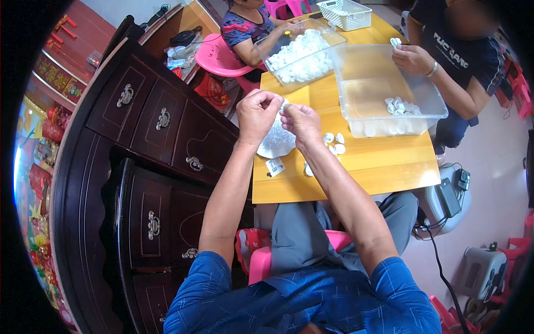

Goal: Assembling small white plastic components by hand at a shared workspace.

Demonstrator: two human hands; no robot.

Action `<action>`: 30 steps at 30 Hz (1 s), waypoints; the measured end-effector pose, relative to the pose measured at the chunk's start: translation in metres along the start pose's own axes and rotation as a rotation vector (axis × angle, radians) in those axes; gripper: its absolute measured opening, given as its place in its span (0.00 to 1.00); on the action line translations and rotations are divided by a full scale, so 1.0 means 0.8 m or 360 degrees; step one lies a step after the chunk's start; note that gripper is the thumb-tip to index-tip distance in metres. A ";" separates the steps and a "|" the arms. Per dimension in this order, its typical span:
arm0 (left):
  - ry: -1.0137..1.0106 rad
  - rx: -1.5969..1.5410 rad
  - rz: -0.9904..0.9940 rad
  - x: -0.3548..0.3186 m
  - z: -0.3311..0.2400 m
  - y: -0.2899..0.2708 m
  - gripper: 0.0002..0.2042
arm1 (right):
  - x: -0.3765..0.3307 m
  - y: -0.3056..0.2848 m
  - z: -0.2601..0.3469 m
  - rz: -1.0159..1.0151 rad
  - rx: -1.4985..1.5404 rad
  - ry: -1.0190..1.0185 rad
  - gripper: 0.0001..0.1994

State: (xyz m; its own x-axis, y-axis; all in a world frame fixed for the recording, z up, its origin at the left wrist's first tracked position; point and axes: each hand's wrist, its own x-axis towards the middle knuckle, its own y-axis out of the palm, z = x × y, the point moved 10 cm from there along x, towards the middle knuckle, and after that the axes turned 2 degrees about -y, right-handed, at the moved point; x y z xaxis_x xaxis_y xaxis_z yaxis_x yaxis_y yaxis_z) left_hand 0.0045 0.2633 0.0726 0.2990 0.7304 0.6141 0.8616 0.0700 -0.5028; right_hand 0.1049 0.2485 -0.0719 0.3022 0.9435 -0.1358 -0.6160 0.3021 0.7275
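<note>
My left hand [258, 114] and my right hand [300, 121] meet above the near left part of a yellow wooden table [384, 167], fingertips pinched together on a small white piece [282, 107] held between them. Just below the hands lies a clear plastic bag of small pieces [276, 142]. A few loose white caps [335, 142] rest on the table to the right of my right hand. A small tag [275, 166] lies near the table's front edge.
A clear plastic bin [384, 89] with some white pieces stands on the right, another full bin [300, 55] behind it, a white basket [345, 13] at the far end. Two other people sit at the table. A dark wooden cabinet [150, 145] stands at left.
</note>
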 end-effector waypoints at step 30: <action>-0.0018 0.0132 0.0199 0.019 0.007 -0.007 0.06 | 0.010 -0.006 -0.007 -0.0075 -0.0054 0.0060 0.05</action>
State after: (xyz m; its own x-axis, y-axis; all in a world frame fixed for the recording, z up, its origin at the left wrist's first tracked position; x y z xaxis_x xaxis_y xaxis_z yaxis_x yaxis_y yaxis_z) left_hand 0.0023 0.2781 0.0814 0.3968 0.7445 0.5370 0.7810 0.0335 -0.6236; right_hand 0.1059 0.2559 -0.0803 0.3042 0.9325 -0.1948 -0.6264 0.3499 0.6966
